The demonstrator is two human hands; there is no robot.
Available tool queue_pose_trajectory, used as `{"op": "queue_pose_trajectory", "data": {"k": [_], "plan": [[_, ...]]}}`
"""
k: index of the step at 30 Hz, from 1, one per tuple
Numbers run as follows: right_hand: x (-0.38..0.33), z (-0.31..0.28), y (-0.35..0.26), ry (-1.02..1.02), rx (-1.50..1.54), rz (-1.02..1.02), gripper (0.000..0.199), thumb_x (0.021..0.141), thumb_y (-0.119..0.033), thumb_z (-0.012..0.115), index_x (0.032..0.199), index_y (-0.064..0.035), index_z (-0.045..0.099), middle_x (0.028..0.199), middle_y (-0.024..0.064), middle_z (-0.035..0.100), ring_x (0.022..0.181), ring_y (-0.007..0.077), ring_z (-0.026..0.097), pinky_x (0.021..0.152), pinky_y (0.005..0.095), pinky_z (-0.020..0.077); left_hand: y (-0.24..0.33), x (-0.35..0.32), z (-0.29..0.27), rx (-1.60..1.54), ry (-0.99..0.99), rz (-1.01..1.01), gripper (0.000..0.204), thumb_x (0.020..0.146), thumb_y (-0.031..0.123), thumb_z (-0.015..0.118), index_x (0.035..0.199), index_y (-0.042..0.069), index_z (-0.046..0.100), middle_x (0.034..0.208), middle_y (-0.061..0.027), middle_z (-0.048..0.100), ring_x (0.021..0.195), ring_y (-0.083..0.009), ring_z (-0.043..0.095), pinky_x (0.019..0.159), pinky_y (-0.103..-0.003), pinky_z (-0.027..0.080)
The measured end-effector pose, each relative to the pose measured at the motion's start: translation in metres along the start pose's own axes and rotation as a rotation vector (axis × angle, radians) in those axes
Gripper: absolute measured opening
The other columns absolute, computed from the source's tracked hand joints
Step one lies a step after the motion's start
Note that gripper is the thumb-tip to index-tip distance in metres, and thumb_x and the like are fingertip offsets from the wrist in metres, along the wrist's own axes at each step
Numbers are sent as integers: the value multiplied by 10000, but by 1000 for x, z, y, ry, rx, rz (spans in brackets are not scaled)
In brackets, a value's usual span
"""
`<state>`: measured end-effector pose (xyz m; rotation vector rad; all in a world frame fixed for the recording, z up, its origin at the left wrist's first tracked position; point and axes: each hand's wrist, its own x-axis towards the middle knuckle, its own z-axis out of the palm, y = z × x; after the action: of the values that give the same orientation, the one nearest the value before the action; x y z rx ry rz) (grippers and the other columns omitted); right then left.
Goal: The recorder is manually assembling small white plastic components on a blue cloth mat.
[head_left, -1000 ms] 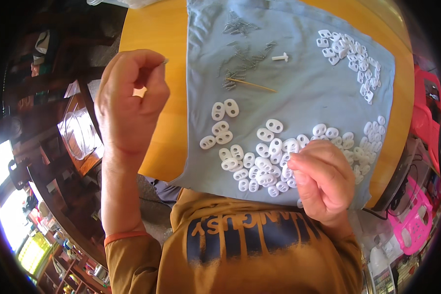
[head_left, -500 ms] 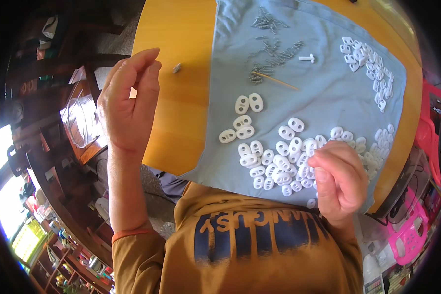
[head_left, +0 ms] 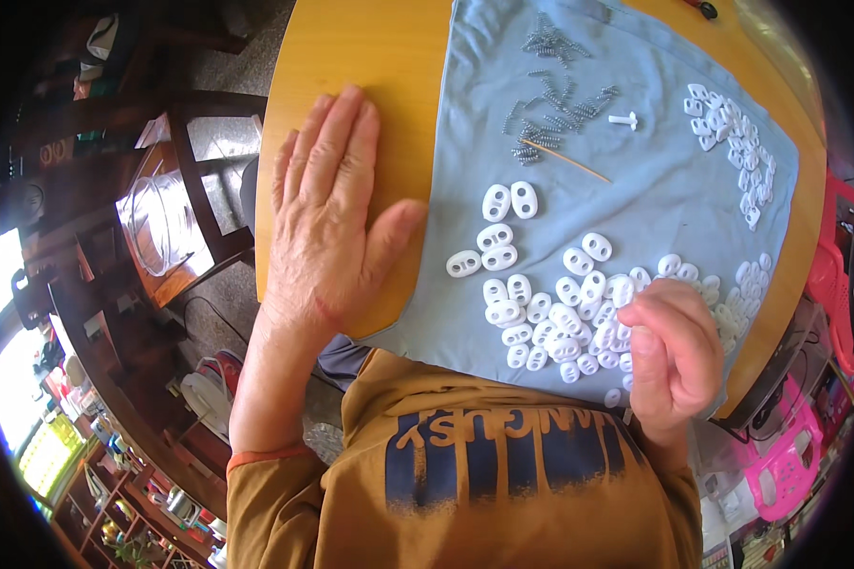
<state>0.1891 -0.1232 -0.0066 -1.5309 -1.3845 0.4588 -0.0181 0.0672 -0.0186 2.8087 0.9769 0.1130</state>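
My left hand point(head_left: 327, 204) lies palm down over the bare wooden tabletop, fingers straight and thumb out to the side. At the lower right, my right hand point(head_left: 672, 351) is closed, thumb against curled fingers. Whatever it may pinch is hidden. Beside it spreads a pile of white oval two-hole cord locks point(head_left: 565, 322), with several more set apart on the left. Loose metal springs point(head_left: 560, 109) are scattered farther back on the blue-grey cloth point(head_left: 607, 204). A wooden toothpick point(head_left: 567, 159) lies by them, and a small white T-shaped plastic piece point(head_left: 624, 120) is to the right.
A heap of small white plastic parts point(head_left: 731, 137) sits at the cloth's far right. The yellow-brown table point(head_left: 370, 57) has a curved edge. Pink plastic chairs point(head_left: 789, 455) stand on the right, and a wooden chair point(head_left: 204, 180) with a clear plastic item on the left.
My left hand has moved right, turned palm down and flattened over the tabletop. A little grey spring bundle there is now out of sight. My right hand keeps its pinch, and the view shifted slightly.
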Motion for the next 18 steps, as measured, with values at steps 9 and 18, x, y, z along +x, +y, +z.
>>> {"op": "queue_pose_trajectory", "data": {"k": [9,18], "plan": [[0,1,0,-2,-32,17,210,740,68,579,945,43,615,755,95,587,626,194,533,570,295,432,-2,11,-7,61,2,56,599,889,455,419,1285,6,432,1362,-134,387,1297,-306,293,1070,-425,177],[-2,3,-2,-1,-45,3,211,739,67,589,946,44,616,752,95,595,632,195,540,586,295,438,-9,23,0,-46,338,166,119,738,27,615,854,52,616,926,-74,608,898,-268,568,814,-364,420]]}}
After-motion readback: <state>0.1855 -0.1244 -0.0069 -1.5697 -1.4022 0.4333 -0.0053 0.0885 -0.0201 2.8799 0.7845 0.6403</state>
